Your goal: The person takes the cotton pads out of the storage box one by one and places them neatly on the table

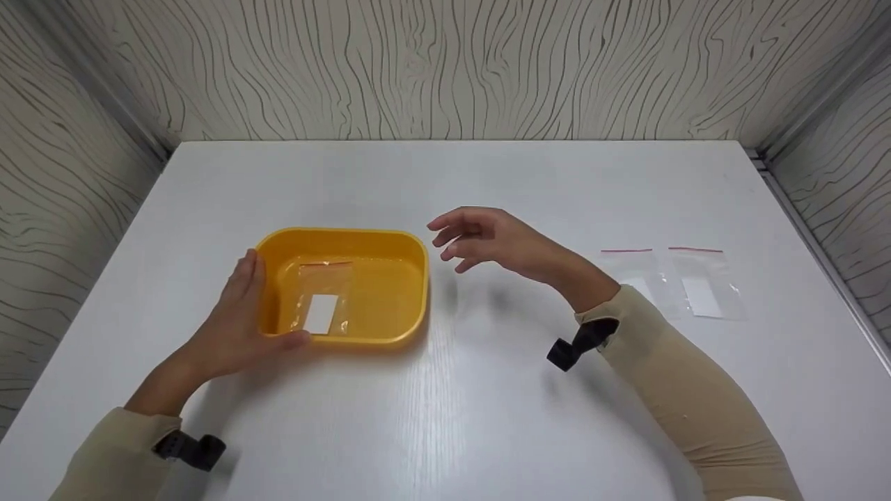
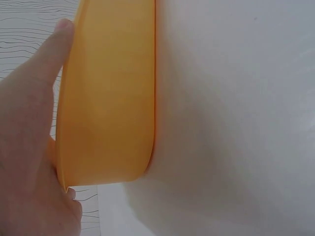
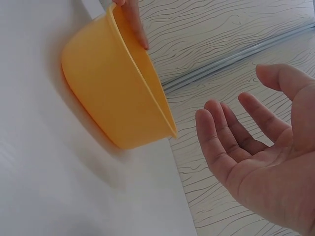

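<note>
A yellow plastic basin stands on the white table, left of the middle. Inside, on its left half, lies a clear zip bag with a red seal line and a white label. My left hand holds the basin by its near left corner, thumb along the near rim and fingers at the left side. The left wrist view shows that thumb against the rim. Just off the basin's right end hovers my right hand, its fingers loosely bent and holding nothing; the right wrist view shows its bare palm.
Two more clear zip bags with red seal lines, a left one and a right one, lie flat at the table's right, beyond the right forearm. Wood-patterned panels wall the table at the back and sides.
</note>
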Action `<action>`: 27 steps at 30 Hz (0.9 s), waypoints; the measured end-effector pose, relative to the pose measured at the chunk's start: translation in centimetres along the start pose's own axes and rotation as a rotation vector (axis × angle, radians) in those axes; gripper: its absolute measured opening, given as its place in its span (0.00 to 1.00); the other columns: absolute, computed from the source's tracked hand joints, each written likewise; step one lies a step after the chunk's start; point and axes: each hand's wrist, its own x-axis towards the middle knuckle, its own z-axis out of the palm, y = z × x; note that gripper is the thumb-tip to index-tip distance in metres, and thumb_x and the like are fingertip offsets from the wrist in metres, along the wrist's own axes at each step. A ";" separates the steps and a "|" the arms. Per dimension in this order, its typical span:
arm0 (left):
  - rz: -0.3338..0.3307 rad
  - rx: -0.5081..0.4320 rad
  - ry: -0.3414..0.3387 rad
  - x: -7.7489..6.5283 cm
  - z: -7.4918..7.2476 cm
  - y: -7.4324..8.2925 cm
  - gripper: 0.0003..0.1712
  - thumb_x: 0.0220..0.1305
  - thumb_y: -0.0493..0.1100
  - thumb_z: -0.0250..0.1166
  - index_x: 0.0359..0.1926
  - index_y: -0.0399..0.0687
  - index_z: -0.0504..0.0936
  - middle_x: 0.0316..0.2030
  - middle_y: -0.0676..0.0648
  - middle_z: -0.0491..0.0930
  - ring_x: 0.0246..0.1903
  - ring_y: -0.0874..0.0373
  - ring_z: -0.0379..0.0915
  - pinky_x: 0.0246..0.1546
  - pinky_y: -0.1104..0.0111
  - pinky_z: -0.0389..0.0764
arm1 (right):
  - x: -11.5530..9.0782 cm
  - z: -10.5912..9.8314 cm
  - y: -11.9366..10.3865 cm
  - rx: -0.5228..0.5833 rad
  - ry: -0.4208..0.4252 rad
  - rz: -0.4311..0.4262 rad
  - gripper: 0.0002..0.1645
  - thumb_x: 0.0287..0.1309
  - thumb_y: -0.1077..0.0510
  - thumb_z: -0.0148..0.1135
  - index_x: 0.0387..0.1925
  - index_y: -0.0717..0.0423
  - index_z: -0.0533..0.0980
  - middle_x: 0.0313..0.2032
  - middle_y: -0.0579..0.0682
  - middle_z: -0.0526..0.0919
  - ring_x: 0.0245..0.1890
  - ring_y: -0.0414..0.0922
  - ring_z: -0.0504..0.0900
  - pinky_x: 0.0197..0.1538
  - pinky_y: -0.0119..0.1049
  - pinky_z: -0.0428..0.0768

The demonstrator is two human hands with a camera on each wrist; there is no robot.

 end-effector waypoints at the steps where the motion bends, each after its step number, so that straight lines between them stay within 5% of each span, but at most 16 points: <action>1: -0.002 0.000 0.000 0.0 0.0 0.0 0.78 0.54 0.67 0.73 0.78 0.33 0.28 0.79 0.33 0.25 0.78 0.33 0.26 0.69 0.31 0.49 | 0.1 0.1 -0.1 -0.002 -0.004 -0.004 0.24 0.68 0.62 0.62 0.64 0.57 0.75 0.55 0.59 0.80 0.53 0.56 0.81 0.54 0.48 0.84; 8: -0.008 0.015 -0.001 0.0 0.0 0.1 0.78 0.54 0.68 0.73 0.78 0.31 0.28 0.79 0.32 0.26 0.78 0.32 0.27 0.69 0.32 0.50 | 0.8 0.7 -0.5 0.024 -0.021 -0.022 0.24 0.67 0.61 0.63 0.63 0.57 0.75 0.57 0.64 0.78 0.54 0.59 0.80 0.55 0.47 0.84; 27: -0.017 0.023 -0.002 -0.1 -0.1 0.3 0.79 0.54 0.68 0.72 0.78 0.32 0.27 0.79 0.32 0.27 0.77 0.32 0.27 0.69 0.31 0.51 | 2.3 2.5 -2.0 0.036 -0.028 0.035 0.21 0.68 0.61 0.63 0.61 0.59 0.76 0.54 0.58 0.82 0.54 0.57 0.81 0.55 0.46 0.84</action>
